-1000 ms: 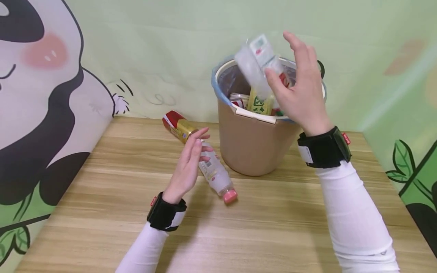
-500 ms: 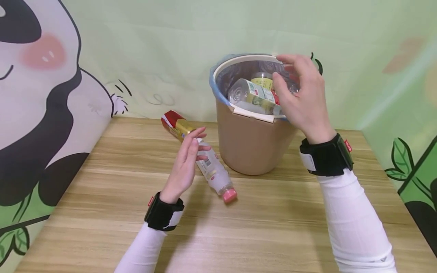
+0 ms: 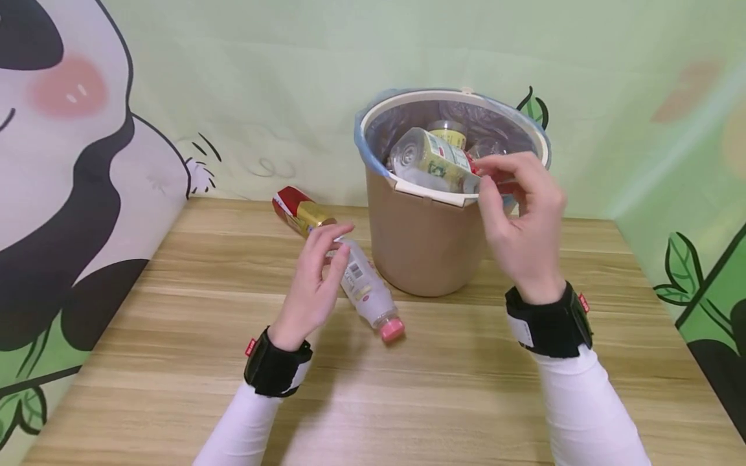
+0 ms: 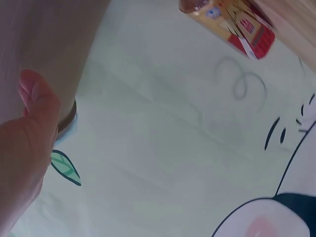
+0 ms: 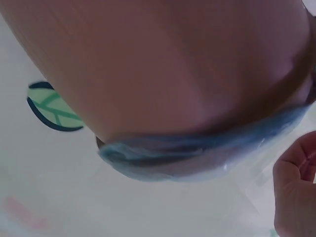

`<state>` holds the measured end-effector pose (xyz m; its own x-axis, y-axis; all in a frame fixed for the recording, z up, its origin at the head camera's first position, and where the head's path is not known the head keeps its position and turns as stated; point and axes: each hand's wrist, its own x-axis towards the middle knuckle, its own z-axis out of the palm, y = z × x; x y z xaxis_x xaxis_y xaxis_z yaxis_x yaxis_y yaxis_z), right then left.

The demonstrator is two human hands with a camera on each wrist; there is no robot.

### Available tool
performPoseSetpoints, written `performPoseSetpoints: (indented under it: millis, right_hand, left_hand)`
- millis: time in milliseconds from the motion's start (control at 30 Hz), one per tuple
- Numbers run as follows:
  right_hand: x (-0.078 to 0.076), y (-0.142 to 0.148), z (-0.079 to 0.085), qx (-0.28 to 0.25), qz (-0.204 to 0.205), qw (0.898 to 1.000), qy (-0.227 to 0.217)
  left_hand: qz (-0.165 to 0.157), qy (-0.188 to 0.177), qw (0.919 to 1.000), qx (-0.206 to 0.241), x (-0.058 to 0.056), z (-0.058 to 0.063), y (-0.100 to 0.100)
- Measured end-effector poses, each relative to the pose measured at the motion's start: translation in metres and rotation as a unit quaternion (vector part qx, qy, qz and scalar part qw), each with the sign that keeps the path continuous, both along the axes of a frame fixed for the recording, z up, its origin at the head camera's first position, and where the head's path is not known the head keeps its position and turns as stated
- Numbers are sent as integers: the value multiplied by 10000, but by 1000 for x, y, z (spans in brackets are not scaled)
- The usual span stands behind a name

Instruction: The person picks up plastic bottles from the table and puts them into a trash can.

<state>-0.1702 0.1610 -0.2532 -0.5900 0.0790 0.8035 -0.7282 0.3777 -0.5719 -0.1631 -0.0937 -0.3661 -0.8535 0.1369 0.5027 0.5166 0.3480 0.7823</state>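
Note:
My right hand (image 3: 527,220) hangs in front of the right side of the brown trash bin (image 3: 428,246), its fingers loosely bent and holding nothing. Inside the bin lies a clear plastic bottle (image 3: 431,162) with a printed label, base towards the left. A jar with a yellow label (image 3: 449,133) shows behind it. My left hand (image 3: 311,285) is relaxed, its fingertips over the upper end of a translucent bottle (image 3: 370,288) with a pink cap, which lies on the table. Beyond that hand lies a red and gold drink container (image 3: 300,210), partly hidden.
A blue liner bag (image 5: 192,153) is folded over the bin's rim, with a white ring (image 3: 428,193) on it. The wooden table (image 3: 408,401) ends at a printed cloth backdrop (image 3: 262,97) behind and at both sides.
The clear plastic bottle has dropped from my right hand into the bin. That hand has since moved down, its fingers bending more. My left hand has stayed nearly in place, fingers slightly more bent.

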Motion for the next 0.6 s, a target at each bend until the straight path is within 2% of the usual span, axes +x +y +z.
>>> performPoseSetpoints:
  millis: [100, 233, 433, 600]
  right_hand:
    - [9, -2, -17, -412, 113, 9991, 39]
    - [16, -3, -43, -700, 194, 9972, -159]
    - [20, -5, -87, -790, 331, 9923, -895]
    - [22, -11, -113, -579, 454, 9881, -1353]
  left_hand:
    - [214, 311, 9980, -501, 1, -1, -1]
    - [525, 604, 9901, -1152, 0, -5, -2]
    - [732, 439, 9813, -1724, -4, -15, -5]
    - [932, 324, 9670, -2348, -7, -23, -7]
